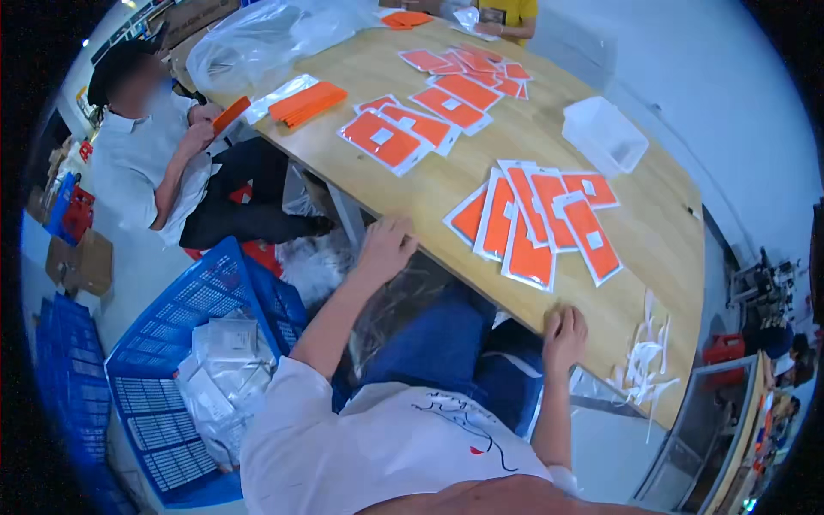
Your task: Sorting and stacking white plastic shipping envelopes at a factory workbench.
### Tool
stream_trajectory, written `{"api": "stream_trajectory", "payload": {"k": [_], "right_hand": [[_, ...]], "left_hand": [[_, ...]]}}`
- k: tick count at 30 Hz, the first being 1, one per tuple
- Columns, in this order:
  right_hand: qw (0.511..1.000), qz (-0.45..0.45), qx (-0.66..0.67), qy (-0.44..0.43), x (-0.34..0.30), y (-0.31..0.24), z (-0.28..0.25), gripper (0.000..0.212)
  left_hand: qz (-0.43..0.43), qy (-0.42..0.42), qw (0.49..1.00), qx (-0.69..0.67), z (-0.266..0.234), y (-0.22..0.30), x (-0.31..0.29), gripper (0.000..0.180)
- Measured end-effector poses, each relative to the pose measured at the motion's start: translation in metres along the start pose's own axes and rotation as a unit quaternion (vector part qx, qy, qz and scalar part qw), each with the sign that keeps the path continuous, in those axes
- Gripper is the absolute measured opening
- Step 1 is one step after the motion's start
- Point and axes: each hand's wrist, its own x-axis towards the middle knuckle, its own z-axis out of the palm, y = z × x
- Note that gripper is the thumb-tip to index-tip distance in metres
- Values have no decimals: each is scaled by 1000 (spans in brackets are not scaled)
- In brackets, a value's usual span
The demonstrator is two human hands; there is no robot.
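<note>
Resting loosely curled, seemingly empty hands (388,247) at the desk's (652,249) edge, we face orange packets (554,215) right of centre frame, long axes mostly up-and-down. Our right hand (565,335) is nearer, below them.

We have both arms forward, the hands well apart. Our left forearm (336,319) slants forward and to the right, the left hand (388,249) back upward with loosely bent fingers. Our right forearm (554,421) points nearly straight ahead, the right hand (564,335) loosely curled, palm hidden.
</note>
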Motion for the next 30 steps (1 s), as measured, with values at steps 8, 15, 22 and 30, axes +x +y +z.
{"api": "stream_trajectory", "payload": {"k": [8, 15, 22, 30], "right_hand": [[999, -20, 12, -36, 6, -10, -5, 22], [997, -19, -21, -72, 4, -6, 0, 24], [998, -42, -25, -44, 2, -3, 2, 24], [998, -40, -1, -51, 0, -4, 1, 26]], "left_hand": [[-3, 91, 996, -21, 66, -7, 24, 11], [26, 142, 989, 15, 68, -6, 27, 8], [28, 172, 985, 7, 68, -6, 25, 8], [31, 184, 982, 21, 68, -6, 23, 9]]}}
